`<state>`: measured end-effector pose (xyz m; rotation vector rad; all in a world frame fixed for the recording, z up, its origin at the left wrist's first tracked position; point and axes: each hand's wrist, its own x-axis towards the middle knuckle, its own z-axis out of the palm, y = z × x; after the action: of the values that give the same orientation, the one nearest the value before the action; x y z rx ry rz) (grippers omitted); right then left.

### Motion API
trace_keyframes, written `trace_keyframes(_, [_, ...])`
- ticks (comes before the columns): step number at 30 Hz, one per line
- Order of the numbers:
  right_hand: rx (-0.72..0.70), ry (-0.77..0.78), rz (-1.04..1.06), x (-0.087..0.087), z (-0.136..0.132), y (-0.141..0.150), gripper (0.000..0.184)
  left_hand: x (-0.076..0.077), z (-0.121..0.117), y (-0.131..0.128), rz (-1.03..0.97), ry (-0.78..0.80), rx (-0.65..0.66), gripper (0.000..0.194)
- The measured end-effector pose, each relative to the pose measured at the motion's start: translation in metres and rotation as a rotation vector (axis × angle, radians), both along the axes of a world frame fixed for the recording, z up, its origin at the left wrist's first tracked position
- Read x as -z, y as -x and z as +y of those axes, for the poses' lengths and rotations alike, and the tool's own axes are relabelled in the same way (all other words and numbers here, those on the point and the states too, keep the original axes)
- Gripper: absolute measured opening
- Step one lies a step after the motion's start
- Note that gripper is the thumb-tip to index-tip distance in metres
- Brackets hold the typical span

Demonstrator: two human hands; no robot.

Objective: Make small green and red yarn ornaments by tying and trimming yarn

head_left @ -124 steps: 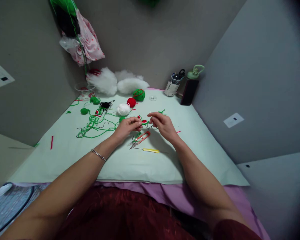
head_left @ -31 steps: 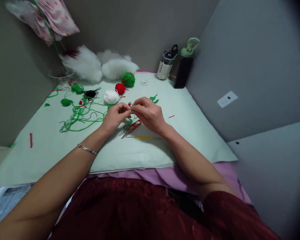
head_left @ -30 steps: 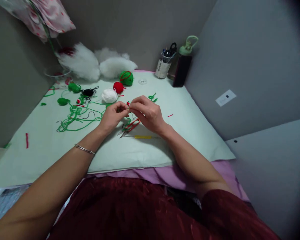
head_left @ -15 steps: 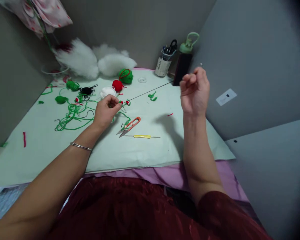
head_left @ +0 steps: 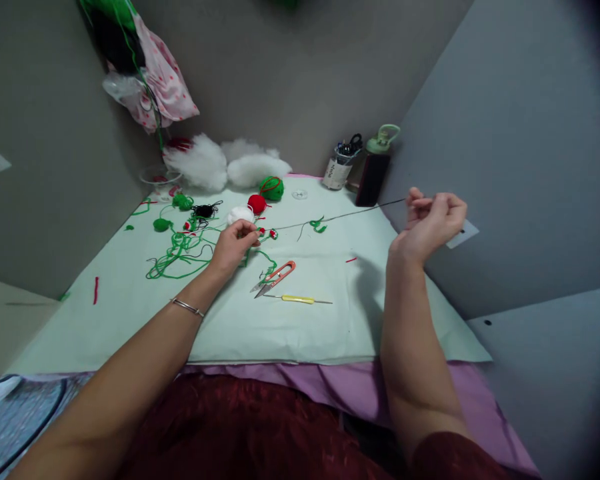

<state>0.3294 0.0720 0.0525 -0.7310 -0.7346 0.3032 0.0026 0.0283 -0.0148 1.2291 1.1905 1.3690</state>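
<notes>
My left hand (head_left: 234, 244) pinches a small red and green crocheted piece (head_left: 266, 233) just above the pale green mat (head_left: 310, 327). My right hand (head_left: 431, 222) is raised to the right, fingers pinched on a thin dark thread (head_left: 340, 217), probably with a needle I cannot make out. The thread runs taut from the crocheted piece to my right hand. Orange thread snips (head_left: 276, 276) and a yellow-handled crochet hook (head_left: 300, 300) lie on the mat between my arms.
Loose green yarn (head_left: 180, 253), white (head_left: 240, 214), red (head_left: 256, 203) and green (head_left: 272, 188) yarn balls and black thread (head_left: 206, 210) lie left and behind. White stuffing (head_left: 225, 167), a tool jar (head_left: 340, 170) and a dark bottle (head_left: 373, 177) stand by the wall.
My right hand left the crocheted piece and pulled the thread out to the right, first high, now lower and farther right. My left hand kept its hold. The camera tilted up.
</notes>
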Motion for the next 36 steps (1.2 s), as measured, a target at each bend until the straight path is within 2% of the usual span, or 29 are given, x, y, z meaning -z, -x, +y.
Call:
trace_keyframes(4, [-0.249,0.123,-0.19,0.01,-0.011,0.044,0.006,-0.006,-0.006,-0.004,-0.226,0.104,0.156,0.028])
trace_keyframes(7, [-0.477,0.257,-0.605,0.018,-0.031,0.081,0.008,-0.009,-0.01,-0.008,-0.273,0.123,0.188,0.03])
trace_keyframes(11, [-0.442,0.227,-1.093,0.027,-0.057,0.115,0.01,-0.007,-0.011,-0.01,-0.279,0.117,0.2,0.032])
trace_keyframes(14, [-0.365,0.226,-1.282,0.035,-0.063,0.125,0.012,-0.006,-0.011,-0.01,-0.286,0.105,0.205,0.034])
trace_keyframes(21, [-0.299,0.247,-1.383,0.044,-0.06,0.127,0.012,-0.004,-0.011,-0.012,-0.257,0.085,0.222,0.031])
trace_keyframes(36, [-0.307,0.28,-1.412,0.046,-0.059,0.126,0.012,0.001,-0.009,-0.012,-0.22,0.061,0.22,0.029])
